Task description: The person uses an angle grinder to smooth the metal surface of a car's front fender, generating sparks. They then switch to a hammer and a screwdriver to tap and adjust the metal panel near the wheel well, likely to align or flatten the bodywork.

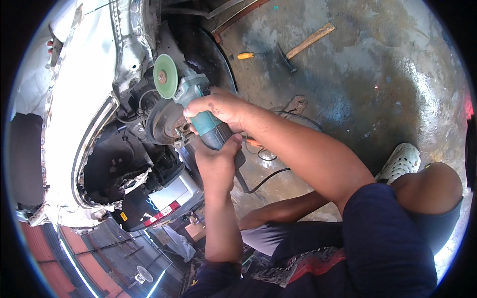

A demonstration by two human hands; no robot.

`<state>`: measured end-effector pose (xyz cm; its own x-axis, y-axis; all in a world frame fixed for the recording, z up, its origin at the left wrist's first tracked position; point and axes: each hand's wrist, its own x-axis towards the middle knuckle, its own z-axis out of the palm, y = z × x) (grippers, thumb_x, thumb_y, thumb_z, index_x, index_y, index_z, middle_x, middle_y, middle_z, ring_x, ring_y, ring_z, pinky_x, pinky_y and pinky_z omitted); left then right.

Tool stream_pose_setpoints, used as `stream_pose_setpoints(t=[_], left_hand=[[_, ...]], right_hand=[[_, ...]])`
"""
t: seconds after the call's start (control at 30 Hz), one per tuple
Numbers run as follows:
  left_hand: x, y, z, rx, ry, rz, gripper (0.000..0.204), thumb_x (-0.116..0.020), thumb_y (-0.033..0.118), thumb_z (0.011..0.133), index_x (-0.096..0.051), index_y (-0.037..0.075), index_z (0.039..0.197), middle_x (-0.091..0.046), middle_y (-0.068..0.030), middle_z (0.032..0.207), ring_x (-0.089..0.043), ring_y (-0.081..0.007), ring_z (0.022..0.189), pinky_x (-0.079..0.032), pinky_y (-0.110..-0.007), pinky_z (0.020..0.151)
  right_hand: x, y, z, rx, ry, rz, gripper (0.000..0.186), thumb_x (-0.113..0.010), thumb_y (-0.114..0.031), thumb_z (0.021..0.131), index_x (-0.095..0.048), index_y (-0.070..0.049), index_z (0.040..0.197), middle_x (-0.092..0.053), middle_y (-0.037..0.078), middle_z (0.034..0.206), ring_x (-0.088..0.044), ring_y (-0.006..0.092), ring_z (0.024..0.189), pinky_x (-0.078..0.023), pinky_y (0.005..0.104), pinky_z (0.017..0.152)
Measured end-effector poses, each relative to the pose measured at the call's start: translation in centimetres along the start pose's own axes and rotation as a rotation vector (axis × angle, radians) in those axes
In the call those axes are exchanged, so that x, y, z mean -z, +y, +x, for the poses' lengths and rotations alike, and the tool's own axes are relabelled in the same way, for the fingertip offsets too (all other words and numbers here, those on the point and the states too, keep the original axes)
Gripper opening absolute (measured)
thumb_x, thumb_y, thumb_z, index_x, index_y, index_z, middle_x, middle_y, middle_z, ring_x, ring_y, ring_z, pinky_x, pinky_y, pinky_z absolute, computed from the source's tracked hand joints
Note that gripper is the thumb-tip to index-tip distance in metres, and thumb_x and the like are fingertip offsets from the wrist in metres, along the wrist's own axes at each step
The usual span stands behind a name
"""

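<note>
Both hands grip the teal angle grinder point(198, 107), right hand point(221, 107) forward, left hand point(216, 166) at six o'clock behind, green disc point(165, 76) nearing the car's wheel hub point(166, 124); next needs steady contact.

I'm in a dark navy short-sleeved cloth shirt point(382, 243) with a red-and-grey print at the chest, grey shorts point(266, 236), a pale perforated rubber clog point(402, 161), both forearms bare, no gloves.

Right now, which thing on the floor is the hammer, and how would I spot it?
Look at the wet concrete floor beyond the car body. The hammer lies there, past the small screwdriver. Its long pale wooden handle and dark head set it apart.
</note>
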<state>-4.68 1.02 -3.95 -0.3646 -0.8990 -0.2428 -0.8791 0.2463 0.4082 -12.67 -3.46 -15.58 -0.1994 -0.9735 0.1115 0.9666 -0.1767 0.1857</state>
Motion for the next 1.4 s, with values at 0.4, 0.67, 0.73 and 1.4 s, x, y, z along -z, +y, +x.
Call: stream_pose_setpoints(t=[0.4, 0.67, 0.73, 1.4], left_hand=[[0.8, -0.1, -0.1, -0.015, 0.018, -0.008, 0.036, -0.081, 0.003, 0.086, -0.058, -0.005, 0.112, -0.07, -0.0106, 0.092, -0.07, -0.0193, 0.075, -0.058, -0.032, 0.071], [0.9, 0.3, 0.2, 0.014, -0.003, -0.08, 0.038, -0.08, 0.004, 0.086, -0.059, -0.004, 0.116, -0.071, -0.0101, 0.096, -0.07, -0.0169, 0.079, -0.057, -0.03, 0.073], [0.8, 0.3, 0.2, 0.007, -0.009, -0.09, 0.034, -0.08, 0.006, 0.086, -0.06, -0.004, 0.111, -0.071, -0.0106, 0.093, -0.071, -0.0198, 0.076, -0.057, -0.032, 0.071], [1.7, -3.1, 0.3, 0.119, -0.212, -0.206, 0.037, -0.078, 0.006, 0.086, -0.059, -0.003, 0.116, -0.069, -0.0111, 0.091, -0.071, -0.0215, 0.074, -0.059, -0.034, 0.066]], right_hand=[[-1.2, -0.4, 0.0, -0.029, -0.007, -0.05, 0.029, -0.081, -0.014, 0.083, -0.069, 0.002, 0.102, -0.07, 0.015, 0.086, -0.072, 0.0258, 0.073, -0.06, 0.0408, 0.069], [-1.7, -1.0, 0.3, -0.016, 0.011, -0.078, 0.028, -0.082, -0.012, 0.081, -0.068, 0.001, 0.102, -0.07, 0.014, 0.086, -0.072, 0.0256, 0.072, -0.061, 0.0398, 0.068], [-1.8, -1.1, 0.2, -0.025, 0.01, -0.075, 0.029, -0.082, -0.013, 0.081, -0.068, 0.001, 0.102, -0.071, 0.014, 0.087, -0.073, 0.0253, 0.072, -0.061, 0.0399, 0.068], [-0.2, 1.2, -1.7, 0.066, 0.177, -0.166, 0.04, -0.079, -0.015, 0.084, -0.065, -0.002, 0.12, -0.07, 0.01, 0.096, -0.072, 0.023, 0.078, -0.06, 0.0382, 0.073]])
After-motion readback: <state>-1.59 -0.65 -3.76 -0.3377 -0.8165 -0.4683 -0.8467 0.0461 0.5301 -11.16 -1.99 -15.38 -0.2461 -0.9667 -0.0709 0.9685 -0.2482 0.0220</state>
